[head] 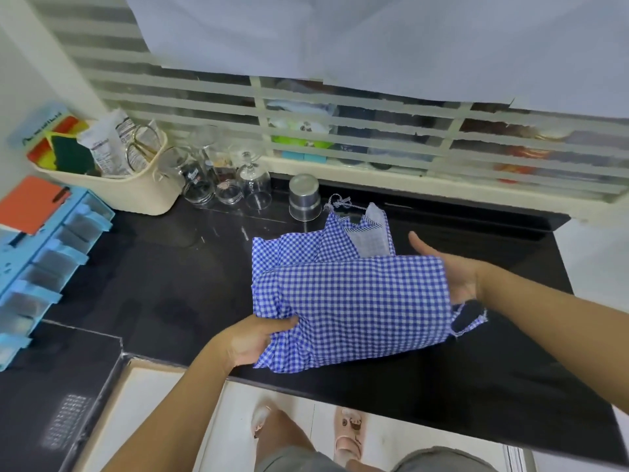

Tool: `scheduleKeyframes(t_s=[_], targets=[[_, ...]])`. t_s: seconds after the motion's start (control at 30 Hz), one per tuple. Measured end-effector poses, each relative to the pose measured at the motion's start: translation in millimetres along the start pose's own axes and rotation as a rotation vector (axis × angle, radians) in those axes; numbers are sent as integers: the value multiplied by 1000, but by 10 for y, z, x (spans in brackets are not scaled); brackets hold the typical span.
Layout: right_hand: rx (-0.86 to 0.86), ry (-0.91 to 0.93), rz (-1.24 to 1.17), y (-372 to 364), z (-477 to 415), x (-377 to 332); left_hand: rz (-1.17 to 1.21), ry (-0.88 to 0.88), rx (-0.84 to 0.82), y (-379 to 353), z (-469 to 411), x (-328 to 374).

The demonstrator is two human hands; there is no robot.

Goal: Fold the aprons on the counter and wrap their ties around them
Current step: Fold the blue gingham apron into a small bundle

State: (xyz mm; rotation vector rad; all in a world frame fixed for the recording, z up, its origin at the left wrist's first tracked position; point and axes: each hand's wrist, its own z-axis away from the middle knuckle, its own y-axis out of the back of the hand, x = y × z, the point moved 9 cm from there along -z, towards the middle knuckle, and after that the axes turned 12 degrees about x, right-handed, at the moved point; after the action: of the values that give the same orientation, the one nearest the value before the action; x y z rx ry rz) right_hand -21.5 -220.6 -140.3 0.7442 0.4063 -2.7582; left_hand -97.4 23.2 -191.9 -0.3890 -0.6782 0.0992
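Note:
A blue-and-white checked apron [354, 298] lies partly folded on the black counter [170, 284]. Its bib end with a grey lining and a thin cord [340, 202] points toward the window. My left hand [258, 338] grips the apron's near left corner, thumb on top of the cloth. My right hand [452, 270] is at the apron's right edge, palm toward the fabric, thumb raised, fingers tucked under the fold. A checked tie [471, 321] hangs loose below my right wrist.
An upturned steel cup [304, 197] stands just behind the apron, with several upturned glasses [224, 178] to its left. A cream basket [136, 192] of packets and a blue drawer unit [44, 267] sit at the left. The counter's front edge runs below the apron.

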Motion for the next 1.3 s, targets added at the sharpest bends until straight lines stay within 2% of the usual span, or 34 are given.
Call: scheduleKeyframes(t_s=[0.07,0.13,0.23,0.3,0.43,0.53,0.63,0.7,0.9,1.03,1.3], targets=[[-135,34,0,22,-9,102,82,-29,48,14,-10,59],[-154,19,202,97,-55,279,128,-29,117,94,-50,89],[45,154,693,187,-190,352,87,24,250,191,-116,97],[148,267,794,167,-254,320,30,47,306,198,-153,111],[319,411,601,174,-266,202,-53,33,330,156,-187,185],[278,429,484,175,-231,175,-32,-4,303,100,-213,242],[251,387,502,219,-299,287,4,-33,314,49,-262,299],[292,398,495,268,-368,304,17,-39,309,14,-294,309],[387,443,392,306,-437,236,-110,3,121,-52,-240,249],[405,414,336,378,-447,246,-198,-58,253,8,-307,336],[432,383,391,445,-429,197,-105,-82,554,212,-425,258]])
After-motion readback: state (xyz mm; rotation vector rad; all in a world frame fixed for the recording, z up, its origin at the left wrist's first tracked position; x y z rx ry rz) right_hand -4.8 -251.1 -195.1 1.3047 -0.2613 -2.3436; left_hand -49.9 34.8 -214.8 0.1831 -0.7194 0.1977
